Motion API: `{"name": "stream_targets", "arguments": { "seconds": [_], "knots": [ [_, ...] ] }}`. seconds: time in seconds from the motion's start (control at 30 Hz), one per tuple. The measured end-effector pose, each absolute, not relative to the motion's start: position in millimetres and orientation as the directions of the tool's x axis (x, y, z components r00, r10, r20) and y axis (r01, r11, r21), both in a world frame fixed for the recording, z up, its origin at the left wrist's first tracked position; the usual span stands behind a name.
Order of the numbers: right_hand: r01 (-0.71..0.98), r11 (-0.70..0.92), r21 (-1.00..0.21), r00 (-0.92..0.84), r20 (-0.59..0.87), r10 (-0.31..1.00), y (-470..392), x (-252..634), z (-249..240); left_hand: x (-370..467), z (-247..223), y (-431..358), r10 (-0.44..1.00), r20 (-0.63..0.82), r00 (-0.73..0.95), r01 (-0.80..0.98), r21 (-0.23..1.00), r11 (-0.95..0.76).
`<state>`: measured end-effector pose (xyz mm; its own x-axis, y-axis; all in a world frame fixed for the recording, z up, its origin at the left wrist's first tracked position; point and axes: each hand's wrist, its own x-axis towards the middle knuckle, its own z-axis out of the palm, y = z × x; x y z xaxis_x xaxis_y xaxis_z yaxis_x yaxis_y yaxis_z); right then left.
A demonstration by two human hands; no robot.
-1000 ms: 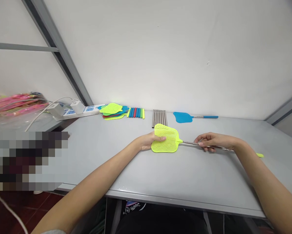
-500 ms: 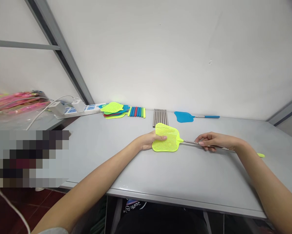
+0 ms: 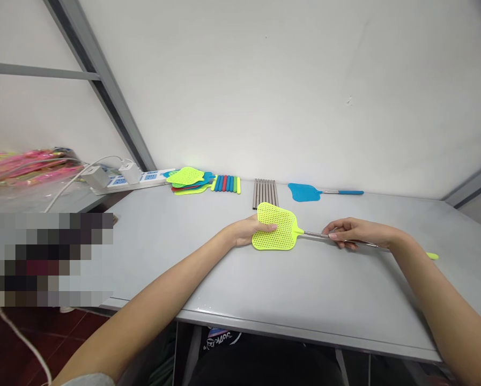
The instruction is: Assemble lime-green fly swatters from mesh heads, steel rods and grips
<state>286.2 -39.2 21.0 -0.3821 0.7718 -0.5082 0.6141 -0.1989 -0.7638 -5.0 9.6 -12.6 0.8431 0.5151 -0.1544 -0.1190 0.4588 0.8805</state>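
A yellow-green fly swatter [image 3: 282, 229] with a perforated head and an extended metal rod lies across both hands, just over the grey table. My left hand [image 3: 248, 231] grips the head at its left edge, thumb on top and the other fingers mostly hidden beneath. My right hand [image 3: 350, 233] pinches the metal rod around its middle. The far end of the rod passes behind my right wrist, and its yellow-green handle tip shows beyond. Behind the swatter lies a row of metal tubes [image 3: 265, 194]. A blue fly swatter [image 3: 305, 192] rests farther back to the right.
Along the wall sit a pile of coloured swatter heads [image 3: 187, 177] and a row of coloured handles [image 3: 226, 184]. A white power strip [image 3: 138, 181] with plugs stands at the left. Pink plastic-wrapped items [image 3: 31, 170] lie on the neighbouring surface. The grey table [image 3: 304, 300] ends near my body.
The camera view has shifted very slightly. Both hands keep the same hold on the yellow-green fly swatter.
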Motion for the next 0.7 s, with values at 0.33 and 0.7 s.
{"name": "stream_targets", "arguments": {
  "seconds": [0.33, 0.7],
  "knots": [
    [0.625, -0.185, -0.758, -0.378, -0.502, 0.778, -39.5, 286.5, 20.5, -5.4, -12.8, 9.9, 0.522, -0.146, 0.841, -0.12, 0.889, 0.442],
    [0.615, -0.191, -0.765, -0.38, -0.5, 0.778, -40.6, 285.3, 22.5, -4.8, -14.0, 10.7, 0.518, -0.134, 0.845, -0.127, 0.891, 0.436]
  ]
}}
